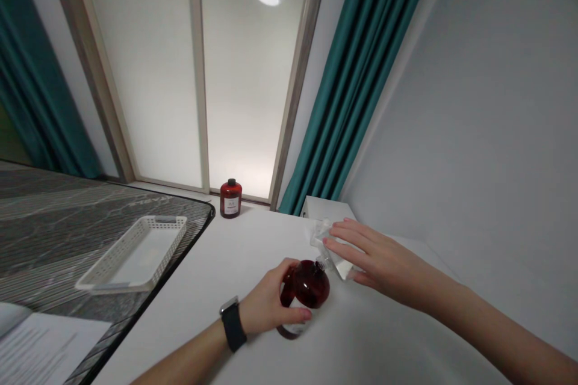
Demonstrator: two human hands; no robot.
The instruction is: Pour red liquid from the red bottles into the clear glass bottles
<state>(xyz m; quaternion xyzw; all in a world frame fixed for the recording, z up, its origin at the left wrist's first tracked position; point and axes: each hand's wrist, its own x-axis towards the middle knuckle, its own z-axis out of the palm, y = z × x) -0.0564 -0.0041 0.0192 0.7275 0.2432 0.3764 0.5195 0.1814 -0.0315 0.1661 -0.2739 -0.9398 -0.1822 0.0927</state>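
Observation:
My left hand [275, 301], with a black-banded watch on its wrist, is wrapped round a dark red bottle [311, 284] with a white label. The bottle is tilted, its clear uncapped neck pointing up and to the right. Beside that neck, my right hand [361, 249] grips a crumpled, translucent white wrapper [320, 231]. Its fingers lie long over the wrapper, with the thumb below. Whether the wrapper touches the bottle neck I cannot tell. A second red bottle [230, 198], upright with a black cap and a white label, stands at the far edge of the white table [212, 271].
A white perforated tray [135, 255] lies on a dark striped surface [54, 216] at left, with an open book [54, 346] nearer me. Behind my right hand is a white box [327, 207]. Teal curtains [356, 72] and a frosted sliding door [248, 84] stand beyond.

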